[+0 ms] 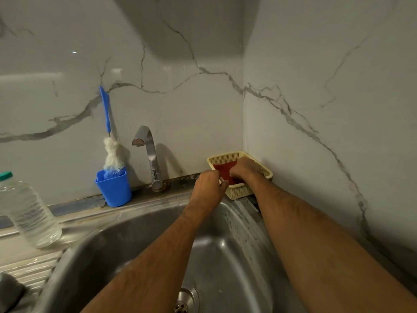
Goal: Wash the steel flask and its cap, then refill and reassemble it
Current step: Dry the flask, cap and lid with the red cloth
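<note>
A cream plastic basket (241, 192) sits in the corner behind the sink, with a red scrub pad (222, 169) lying in it. My right hand (244, 167) reaches down into the basket, its fingers curled onto the pad. My left hand (208, 186) is at the basket's near left rim with its fingers curled against it. No steel flask or cap shows plainly. A dark grey object (10, 290) at the bottom left edge is too cut off to identify.
The steel sink (135, 240) lies below my arms, its drain (187, 301) near the bottom edge. A tap (149, 150) rises behind it. A blue cup (115, 190) holds a bottle brush (112, 154). A clear water bottle (29, 213) stands on the left drainboard. Marble walls close the corner.
</note>
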